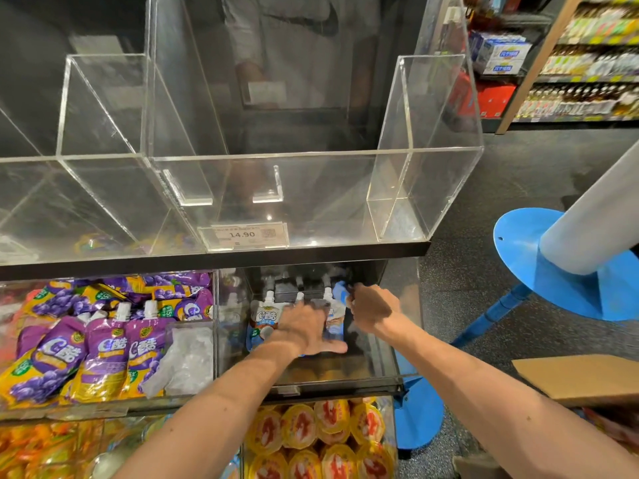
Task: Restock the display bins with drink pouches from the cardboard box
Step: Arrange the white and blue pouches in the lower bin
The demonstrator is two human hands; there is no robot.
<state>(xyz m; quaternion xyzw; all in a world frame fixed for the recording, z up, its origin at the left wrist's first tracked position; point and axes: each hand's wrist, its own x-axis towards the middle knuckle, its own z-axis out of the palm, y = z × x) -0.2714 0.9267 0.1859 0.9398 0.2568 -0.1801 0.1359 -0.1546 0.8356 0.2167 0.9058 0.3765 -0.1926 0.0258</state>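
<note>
Under a black shelf (311,252) w/ clear acrylic bins (103,108), beside speckled grey shop floor (484,188), purple pouches (100,347) lie heaped at left. Middle bin (363,371): drink pouches (264,318), white-blue w/ white screw caps, upright in a row. Left hand (304,326) lies flat on them, fingers spread; right hand (373,309) curls on the rightmost one (blurred). Cardboard box (581,378) far right. Print: "C酷"; price tag (247,234) "14.90".
</note>
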